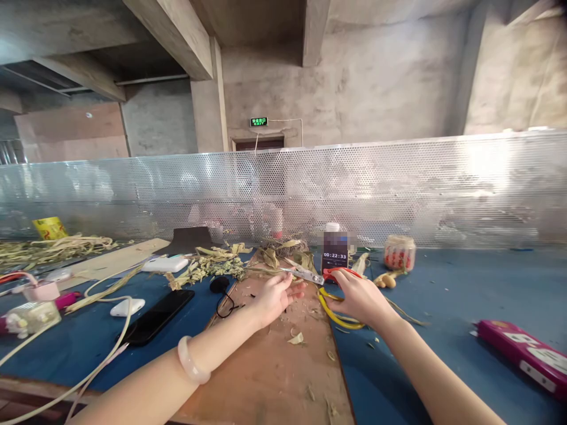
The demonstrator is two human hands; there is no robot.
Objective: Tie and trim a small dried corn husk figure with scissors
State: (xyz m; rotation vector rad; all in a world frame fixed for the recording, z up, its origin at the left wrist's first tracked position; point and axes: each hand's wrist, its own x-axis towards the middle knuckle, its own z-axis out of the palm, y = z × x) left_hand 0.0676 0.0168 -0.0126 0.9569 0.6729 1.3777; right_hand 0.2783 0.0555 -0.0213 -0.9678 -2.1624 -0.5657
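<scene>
My right hand (361,295) grips a pair of scissors (310,276) with one red and one yellow handle loop. Their metal blades point left, and the tips reach my left hand (278,300). On that hand the thumb and forefinger are drawn together beside the tips, while the other fingers are loosely bent. What lies in this pinch, if anything, is too small to make out. Dried leaves and stalks (283,255) lie just beyond both hands. Beneath them is a brown board (283,360) strewn with plant scraps. A pale bangle (191,361) circles my left wrist.
Behind the hands stands a phone showing a timer (335,257). At right are a glass jar (399,252) and a magenta power strip (522,354). Left are a black phone (159,317), cables, and dried plant heaps (212,265). A perforated metal screen (443,195) closes off the back.
</scene>
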